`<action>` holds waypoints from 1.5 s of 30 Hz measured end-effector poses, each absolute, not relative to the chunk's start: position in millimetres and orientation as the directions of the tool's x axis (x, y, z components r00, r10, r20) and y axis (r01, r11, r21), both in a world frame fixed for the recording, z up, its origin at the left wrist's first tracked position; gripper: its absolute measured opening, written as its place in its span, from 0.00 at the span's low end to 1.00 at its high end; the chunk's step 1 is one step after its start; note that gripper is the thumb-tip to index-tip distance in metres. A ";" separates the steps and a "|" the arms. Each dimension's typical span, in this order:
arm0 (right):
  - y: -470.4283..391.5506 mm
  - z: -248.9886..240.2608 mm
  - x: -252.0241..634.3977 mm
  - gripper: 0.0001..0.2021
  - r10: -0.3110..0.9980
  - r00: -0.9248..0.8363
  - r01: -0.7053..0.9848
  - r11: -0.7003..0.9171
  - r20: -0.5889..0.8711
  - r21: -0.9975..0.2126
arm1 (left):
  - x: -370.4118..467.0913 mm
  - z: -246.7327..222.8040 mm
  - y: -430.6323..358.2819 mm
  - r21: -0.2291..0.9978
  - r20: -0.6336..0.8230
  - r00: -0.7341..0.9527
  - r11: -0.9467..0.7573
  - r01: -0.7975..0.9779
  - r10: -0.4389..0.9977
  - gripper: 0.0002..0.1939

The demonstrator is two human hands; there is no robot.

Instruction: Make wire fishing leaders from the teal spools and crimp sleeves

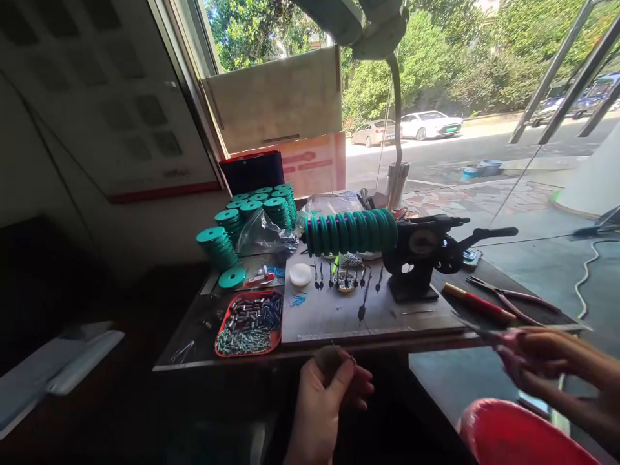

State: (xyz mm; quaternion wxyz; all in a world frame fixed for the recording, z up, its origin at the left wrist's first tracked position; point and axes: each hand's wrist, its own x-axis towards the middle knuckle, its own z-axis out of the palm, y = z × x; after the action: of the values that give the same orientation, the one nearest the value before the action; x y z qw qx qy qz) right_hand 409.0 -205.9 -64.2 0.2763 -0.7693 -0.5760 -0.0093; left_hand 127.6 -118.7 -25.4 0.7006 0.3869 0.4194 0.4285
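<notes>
In the lower middle, my left hand (322, 391) is closed in a pinch, in front of the table's near edge. A tiny thin piece sits at its fingertips, too small to name. My right hand (566, 361), smeared by motion, grips a red-handled tool (511, 345) with a narrow pointed end aimed left; its exact kind is blurred. Beyond the hands stands a black hand-crank winder (421, 252) carrying a row of teal spools (351, 232) on its shaft. Small dark pieces (361, 312) hang on lines below the spools, over the pale board (310, 326).
An orange-red tray (217, 349) of small metal parts lies left of the board. Stacked teal discs (216, 248) stand behind it. A white dish (300, 275) rests on the board. Pliers (513, 298) and a red rod (479, 305) lie right. A red basin (518, 433) is below.
</notes>
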 end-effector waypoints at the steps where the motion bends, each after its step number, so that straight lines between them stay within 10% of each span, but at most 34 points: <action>1: -209.1 -63.7 392.6 0.19 0.920 0.221 0.903 -0.067 0.322 -0.425 | 126.2 -26.2 -118.5 0.909 -0.237 0.286 0.316 -0.272 0.928 0.14; 7: -184.6 -40.2 307.3 0.12 0.915 -0.080 0.932 0.210 0.395 -0.297 | 115.3 -31.7 -117.2 0.979 -0.026 0.286 0.083 -0.188 0.958 0.10; 15: -169.1 -35.3 307.2 0.13 0.936 -0.064 0.945 0.168 0.346 -0.280 | 114.9 -32.2 -116.1 0.989 0.032 0.254 0.006 -0.146 0.967 0.10; 24: -163.6 -32.5 310.5 0.11 0.996 -0.089 0.899 0.087 0.017 -0.429 | 122.7 -14.8 -124.4 0.816 -0.317 0.307 0.423 -0.395 0.897 0.14; 45: -159.1 -14.0 311.4 0.11 0.991 -0.086 0.862 0.025 -0.099 -0.506 | 123.0 -7.2 -125.9 0.809 -0.306 0.321 0.422 -0.409 0.896 0.13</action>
State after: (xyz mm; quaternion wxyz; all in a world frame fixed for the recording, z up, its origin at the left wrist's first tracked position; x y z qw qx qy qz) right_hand 311.4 -159.1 -14.0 0.1426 -0.6607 -0.7014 0.2262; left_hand 123.0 -125.9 -7.2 0.7494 0.3149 0.3868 0.4355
